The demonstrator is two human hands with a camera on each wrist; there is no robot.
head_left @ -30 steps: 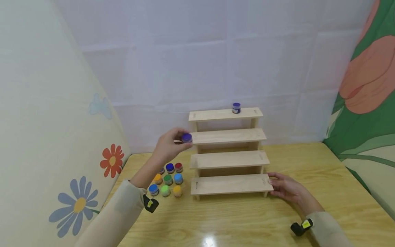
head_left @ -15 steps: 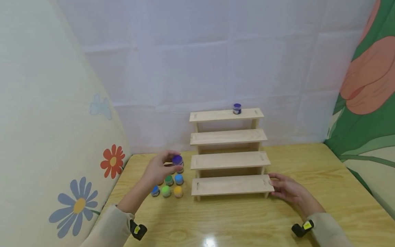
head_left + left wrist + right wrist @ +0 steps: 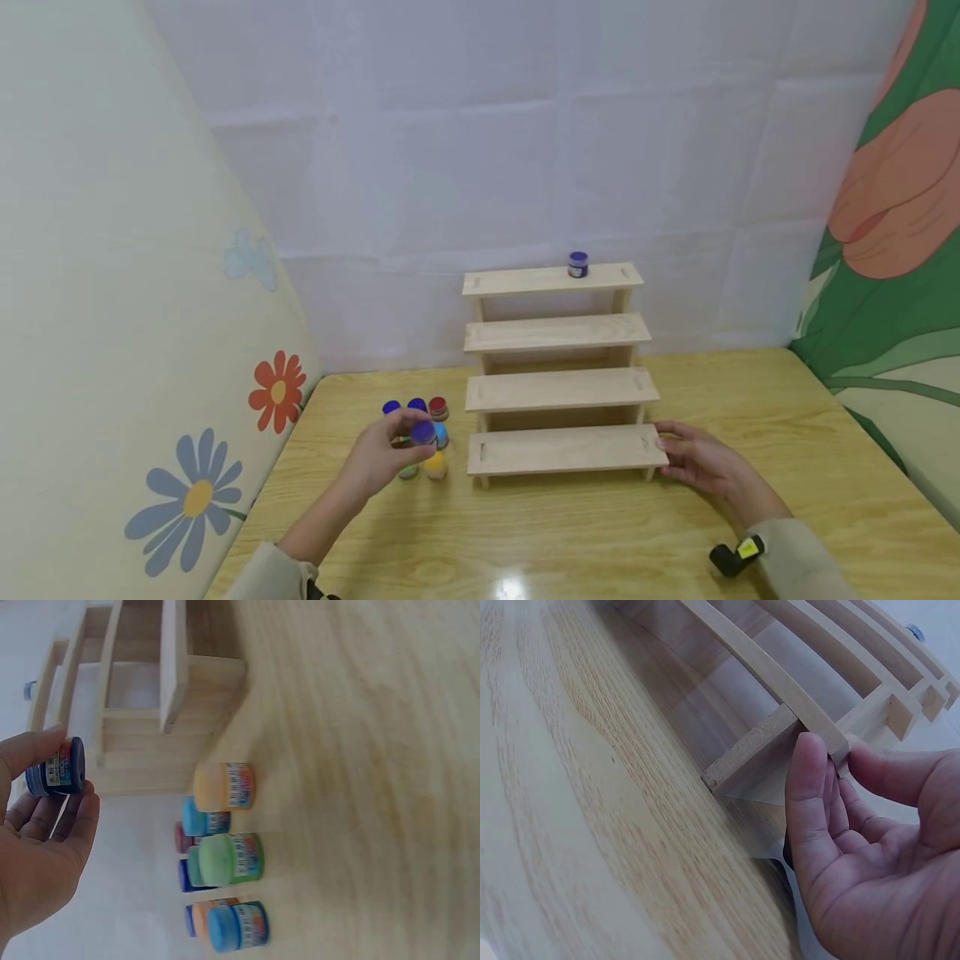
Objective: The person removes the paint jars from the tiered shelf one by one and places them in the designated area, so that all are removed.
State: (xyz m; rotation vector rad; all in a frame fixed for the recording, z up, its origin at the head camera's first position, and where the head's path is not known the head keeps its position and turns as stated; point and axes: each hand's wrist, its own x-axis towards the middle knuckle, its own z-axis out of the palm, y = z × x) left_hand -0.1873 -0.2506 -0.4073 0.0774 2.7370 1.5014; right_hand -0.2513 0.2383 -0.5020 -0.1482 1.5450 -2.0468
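My left hand [image 3: 378, 457] pinches a small paint jar [image 3: 423, 432] with a purple lid between thumb and fingers, held above the grouped jars left of the stand. In the left wrist view that paint jar [image 3: 58, 769] shows its printed label and dark base, clear of the table. My right hand [image 3: 703, 460] grips the right end of the lowest board of a four-step wooden display stand [image 3: 562, 450]. From the right wrist view, thumb and fingers lie on either side of that board's end [image 3: 826, 735]. Another purple-lidded jar [image 3: 577, 265] stands on the top step.
Several paint jars stand in rows on the wood-grain table [image 3: 600, 542], among them a red-lidded jar [image 3: 438, 407], a yellow jar [image 3: 435, 465] and a light green jar [image 3: 225, 859]. My left hand partly hides them in the head view. A white cloth [image 3: 450, 167] hangs behind the stand.
My left hand has carried the purple-lidded jar from beside the second-highest step down and toward me, over the grouped jars. The right hand stays at the lowest board.
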